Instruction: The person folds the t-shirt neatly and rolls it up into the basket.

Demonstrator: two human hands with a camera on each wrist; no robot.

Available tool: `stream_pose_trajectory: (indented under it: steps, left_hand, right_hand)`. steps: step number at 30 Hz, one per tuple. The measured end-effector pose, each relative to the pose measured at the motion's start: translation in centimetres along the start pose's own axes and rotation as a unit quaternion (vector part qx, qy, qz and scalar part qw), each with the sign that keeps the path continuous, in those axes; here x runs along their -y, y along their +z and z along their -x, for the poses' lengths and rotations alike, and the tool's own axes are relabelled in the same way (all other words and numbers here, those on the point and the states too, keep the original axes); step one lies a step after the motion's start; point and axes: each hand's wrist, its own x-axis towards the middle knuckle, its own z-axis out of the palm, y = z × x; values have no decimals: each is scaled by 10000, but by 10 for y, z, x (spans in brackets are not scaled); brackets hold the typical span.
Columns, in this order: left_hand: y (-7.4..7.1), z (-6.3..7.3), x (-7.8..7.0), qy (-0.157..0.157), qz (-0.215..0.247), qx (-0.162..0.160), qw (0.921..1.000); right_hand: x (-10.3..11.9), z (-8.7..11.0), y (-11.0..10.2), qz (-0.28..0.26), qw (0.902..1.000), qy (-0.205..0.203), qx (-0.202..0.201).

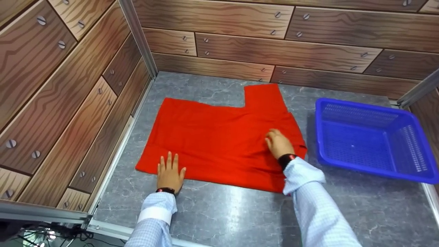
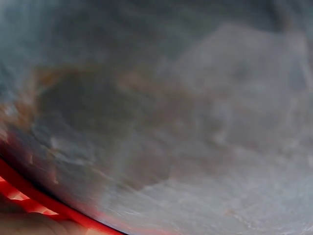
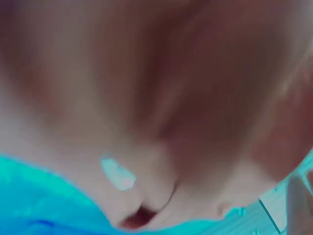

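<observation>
One red garment (image 1: 212, 137) lies spread left of the blue basket (image 1: 374, 171), left hand (image 1: 169, 175) flat on the garment's edge, right hand (image 1: 279, 144) nearer the basket, gripping or not I can't tell, where a tug could rumple it.

No lettering, number or sign can be read (in any view).

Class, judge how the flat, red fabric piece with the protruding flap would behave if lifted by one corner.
The red fabric piece would probably sag floppily: soft creases run beside the right hand. It is likely light for its spread, lying thin on the grey marbled surface.
</observation>
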Motion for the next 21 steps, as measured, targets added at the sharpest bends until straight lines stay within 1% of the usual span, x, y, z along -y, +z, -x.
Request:
stream_pose_trajectory:
  steps: [2,4,6,8,10,12,14,16,17,19,21]
  left_hand:
    - [1,1,1,25,-12,-68,10000]
    - [1,1,2,30,-23,-82,10000]
    - [2,1,3,29,-9,-86,10000]
    - [2,0,2,30,-11,-77,10000]
    - [3,1,2,40,3,-111,9999]
    - [3,2,2,37,4,-114,9999]
    - [2,2,2,15,16,-69,10000]
    - [1,2,1,-26,17,-5,10000]
    - [0,1,0,-63,-4,35,10000]
    - [-2,0,-1,-153,-36,117,9998]
    - [-4,-2,-3,-232,-49,132,9996]
  right_hand:
    - [3,1,6,136,9991,227,346]
    - [4,3,10,333,9960,586,580]
    - [5,5,11,486,9925,853,727]
    - [5,6,11,544,9901,1037,773]
    - [7,5,8,523,9900,1100,710]
    - [9,3,5,464,9914,1133,468]
    - [13,1,1,252,9928,1157,154]
    - [16,2,-1,-25,9940,1091,-59]
    - [18,3,-2,-129,9940,1080,-110]
    - [21,10,-4,-145,9951,980,-39]
    - [20,22,-3,105,9967,805,80]
